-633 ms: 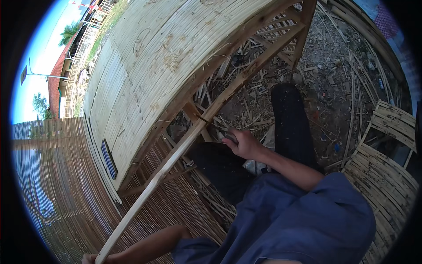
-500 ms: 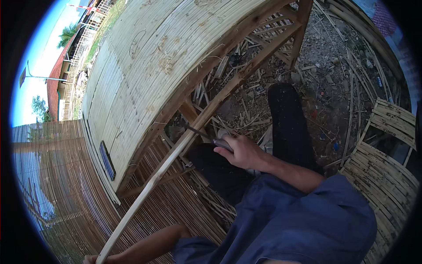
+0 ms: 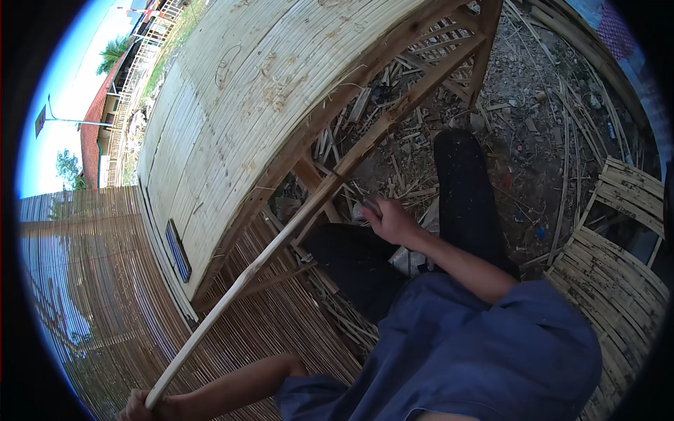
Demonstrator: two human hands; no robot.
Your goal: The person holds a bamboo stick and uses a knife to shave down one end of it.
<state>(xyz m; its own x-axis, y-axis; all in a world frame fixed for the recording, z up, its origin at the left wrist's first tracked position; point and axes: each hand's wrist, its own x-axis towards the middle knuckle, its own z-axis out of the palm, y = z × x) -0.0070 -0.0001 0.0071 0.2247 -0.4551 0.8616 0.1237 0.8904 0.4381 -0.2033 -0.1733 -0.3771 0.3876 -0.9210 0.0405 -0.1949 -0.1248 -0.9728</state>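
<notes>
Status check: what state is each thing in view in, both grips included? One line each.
Left grip: closed around the lower end of the wooden strip.
Right grip: closed on a hand tool.
Wooden strip: slanted; paler toward the left grip.
Hand tool: held; contact with the strip unclear.
Bamboo tabletop: curled shavings on it.
Dark rectangular object: lying near the tabletop's edge.
Ground: littered with scraps.

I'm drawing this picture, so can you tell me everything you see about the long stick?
The stick looks like wood: long, thin and slightly crooked, pale along its lower part and browner higher up. It slants from lower left to upper right. The left hand is closed around it near its lower end. Its upper part overlaps a brown bar of the table, so I can't tell exactly where it stops.
</notes>
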